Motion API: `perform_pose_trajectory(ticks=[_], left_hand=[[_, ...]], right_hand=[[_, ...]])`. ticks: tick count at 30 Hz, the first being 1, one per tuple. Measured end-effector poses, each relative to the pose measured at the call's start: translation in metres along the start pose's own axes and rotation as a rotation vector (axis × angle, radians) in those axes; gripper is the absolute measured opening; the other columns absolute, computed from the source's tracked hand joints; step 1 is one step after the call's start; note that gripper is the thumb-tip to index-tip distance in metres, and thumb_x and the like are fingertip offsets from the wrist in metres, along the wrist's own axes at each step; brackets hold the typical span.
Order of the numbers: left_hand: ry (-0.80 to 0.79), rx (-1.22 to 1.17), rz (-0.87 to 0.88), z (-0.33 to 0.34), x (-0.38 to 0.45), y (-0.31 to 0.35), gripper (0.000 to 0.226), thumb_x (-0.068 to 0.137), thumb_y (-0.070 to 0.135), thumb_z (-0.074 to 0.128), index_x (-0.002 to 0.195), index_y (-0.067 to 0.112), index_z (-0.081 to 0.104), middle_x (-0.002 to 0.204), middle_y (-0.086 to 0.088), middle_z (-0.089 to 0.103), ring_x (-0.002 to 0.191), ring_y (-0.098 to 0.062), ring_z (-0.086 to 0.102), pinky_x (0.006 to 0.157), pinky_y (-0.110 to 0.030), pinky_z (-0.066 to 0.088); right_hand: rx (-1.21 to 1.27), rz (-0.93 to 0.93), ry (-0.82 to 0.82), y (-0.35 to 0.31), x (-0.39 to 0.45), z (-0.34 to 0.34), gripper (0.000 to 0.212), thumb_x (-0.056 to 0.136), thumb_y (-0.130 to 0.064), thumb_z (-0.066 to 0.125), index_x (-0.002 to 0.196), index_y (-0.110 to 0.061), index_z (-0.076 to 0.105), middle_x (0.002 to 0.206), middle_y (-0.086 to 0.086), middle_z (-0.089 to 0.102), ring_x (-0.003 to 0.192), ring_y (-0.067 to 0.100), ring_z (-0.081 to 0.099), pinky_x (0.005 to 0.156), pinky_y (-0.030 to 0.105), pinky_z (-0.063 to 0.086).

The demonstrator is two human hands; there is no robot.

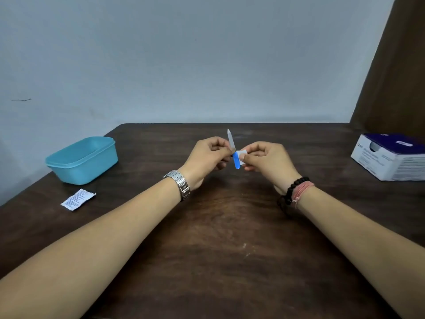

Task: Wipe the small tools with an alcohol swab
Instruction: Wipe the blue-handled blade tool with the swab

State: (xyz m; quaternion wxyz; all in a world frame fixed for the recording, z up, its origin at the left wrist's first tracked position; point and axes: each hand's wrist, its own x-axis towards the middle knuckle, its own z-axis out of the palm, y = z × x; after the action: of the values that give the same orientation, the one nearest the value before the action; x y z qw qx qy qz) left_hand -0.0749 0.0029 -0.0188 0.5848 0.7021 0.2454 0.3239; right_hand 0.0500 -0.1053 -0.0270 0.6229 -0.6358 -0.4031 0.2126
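The left hand is pinching a small blue-handled tool above the counter, its grip clamped at mid-length, while the right hand is pressing the swab against the handle. Next, probably, sliding along it.

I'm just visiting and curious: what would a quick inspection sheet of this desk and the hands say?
Surface: dark wooden table, worn patches.
Job's things: small tool, metal blade up, blue handle down; white swab against it.
Clutter: torn sachet; teal tub; swab box.
Hands: left hand pinches the tool; right hand pinches the swab.
Cables: nothing seen.
Surroundings: pale wall; brown curtain.
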Motion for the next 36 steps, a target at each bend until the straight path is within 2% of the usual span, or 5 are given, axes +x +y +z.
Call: perform_pose_trajectory(ticks=[3, 9, 16, 25, 36], left_hand=[[0.003, -0.075, -0.024, -0.0022, -0.0006, -0.0032, 0.007, 0.092, 0.006, 0.065, 0.086, 0.01, 0.064, 0.075, -0.003, 0.064, 0.067, -0.01, 0.059, 0.065, -0.021, 0.053], [0.006, -0.174, -0.042, -0.0041, -0.0032, -0.0033, 0.002, 0.092, 0.005, 0.064, 0.09, 0.006, 0.065, 0.079, -0.009, 0.066, 0.069, -0.012, 0.063, 0.071, -0.023, 0.057], [0.012, -0.156, -0.023, -0.0021, -0.0059, -0.0039, 0.006, 0.09, 0.008, 0.068, 0.085, 0.01, 0.065, 0.078, -0.006, 0.068, 0.069, -0.013, 0.064, 0.065, -0.022, 0.054], [0.051, -0.05, 0.036, -0.0018, -0.0064, -0.0036, 0.005, 0.089, 0.017, 0.071, 0.088, 0.012, 0.069, 0.08, -0.005, 0.068, 0.073, -0.013, 0.061, 0.072, -0.029, 0.052], [0.099, -0.031, 0.089, 0.0002, -0.0066, -0.0066, 0.007, 0.088, 0.017, 0.072, 0.085, 0.013, 0.067, 0.077, -0.003, 0.068, 0.064, -0.008, 0.059, 0.061, -0.022, 0.047]], right_hand=[[0.041, 0.027, -0.019, -0.0017, -0.0006, 0.0041, 0.008, 0.088, -0.005, 0.069, 0.082, -0.01, 0.07, 0.085, 0.011, 0.074, 0.072, 0.016, 0.07, 0.071, 0.023, 0.06], [0.028, 0.064, -0.057, -0.0031, -0.0005, 0.0033, 0.037, 0.096, -0.001, 0.047, 0.081, -0.019, 0.075, 0.089, 0.008, 0.076, 0.082, 0.015, 0.073, 0.071, 0.022, 0.058], [0.058, 0.054, -0.119, -0.0047, -0.0043, -0.0003, 0.006, 0.087, -0.008, 0.071, 0.087, -0.013, 0.074, 0.083, 0.003, 0.075, 0.077, 0.009, 0.07, 0.074, 0.021, 0.059], [-0.038, 0.028, -0.11, -0.0018, -0.0023, 0.0027, 0.002, 0.087, -0.009, 0.072, 0.086, -0.011, 0.072, 0.084, 0.007, 0.073, 0.075, 0.011, 0.067, 0.069, 0.021, 0.058], [0.033, 0.117, -0.199, 0.0007, -0.0017, 0.0016, 0.008, 0.09, -0.019, 0.069, 0.09, -0.015, 0.076, 0.082, 0.001, 0.073, 0.072, 0.007, 0.064, 0.064, 0.019, 0.052]])
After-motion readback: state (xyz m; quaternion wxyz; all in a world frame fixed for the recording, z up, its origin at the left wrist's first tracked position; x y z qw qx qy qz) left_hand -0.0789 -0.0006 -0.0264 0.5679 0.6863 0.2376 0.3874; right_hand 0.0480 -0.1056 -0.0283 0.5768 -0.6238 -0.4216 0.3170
